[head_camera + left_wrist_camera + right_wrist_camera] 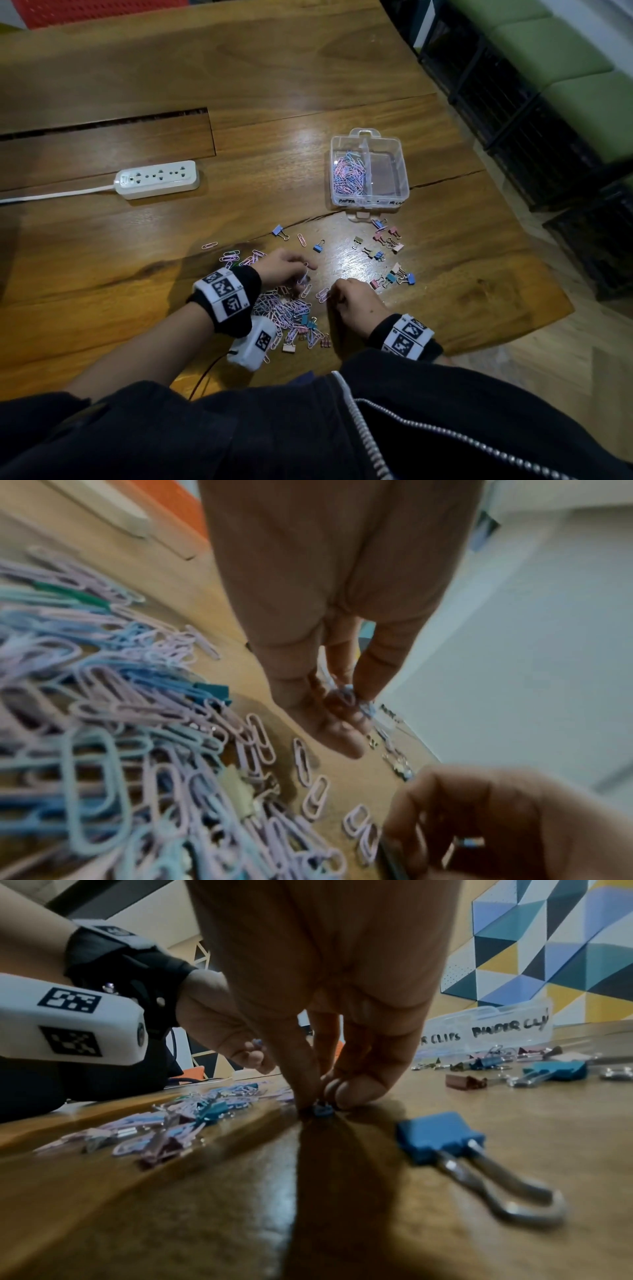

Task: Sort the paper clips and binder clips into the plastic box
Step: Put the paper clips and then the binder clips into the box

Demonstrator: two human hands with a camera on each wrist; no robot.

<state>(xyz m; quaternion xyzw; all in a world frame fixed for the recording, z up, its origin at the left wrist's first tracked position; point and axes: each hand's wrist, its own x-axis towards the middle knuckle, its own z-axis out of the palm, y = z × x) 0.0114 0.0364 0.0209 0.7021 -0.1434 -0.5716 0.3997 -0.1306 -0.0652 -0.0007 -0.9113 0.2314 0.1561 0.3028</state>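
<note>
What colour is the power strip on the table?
White, with a white cord; the power strip shows best in the head view.

Head view: from above, looking down and forward over the tabletop [308, 85]. Left wrist view: close, along the left hand [308, 642], onto the paper clips [120, 723]. Right wrist view: skimming low across the tabletop, sharing that pile [205, 1110].

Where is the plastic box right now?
In the head view, the plastic box sits on the wooden table, right of the power strip, beyond the scattered binder clips.
</note>
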